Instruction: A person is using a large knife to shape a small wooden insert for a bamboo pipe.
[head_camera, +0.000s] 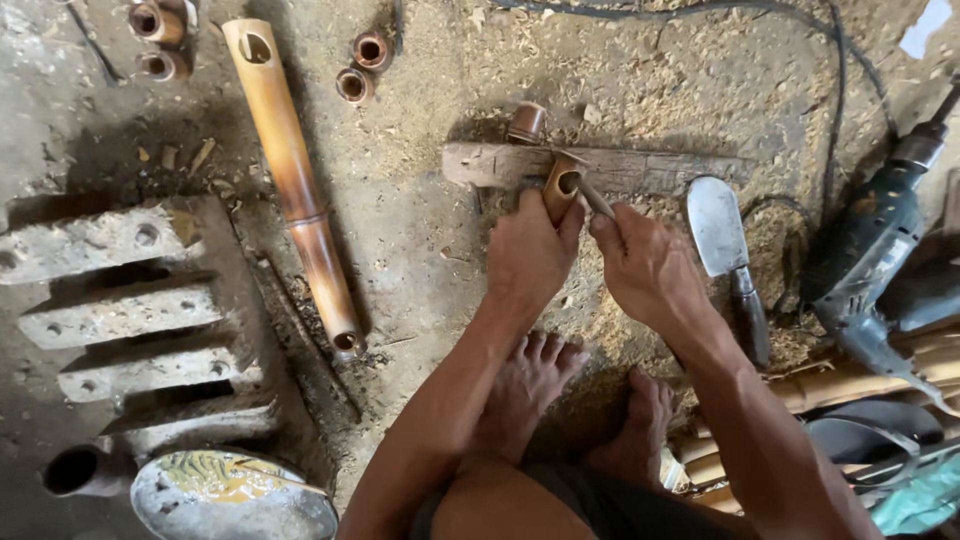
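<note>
Seen from above: the left hand is clamped around a short bamboo piece resting on a wooden block on the sawdust-strewn floor. The right hand grips a thin tool at its opening. A long bamboo pole lies left.

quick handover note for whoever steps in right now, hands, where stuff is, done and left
Left hand: gripping a short bamboo piece, propped on the wooden block, open end up.
Right hand: holding a thin tool, tip at the piece's mouth.
Nearby: cleaver and power drill to the right, long bamboo pole to the left, cut bamboo rings beyond it.
Done: several short pieces already cut; shavings cover the ground.
Left: the work on the held piece's mouth looks unfinished; the pole remains uncut.
</note>
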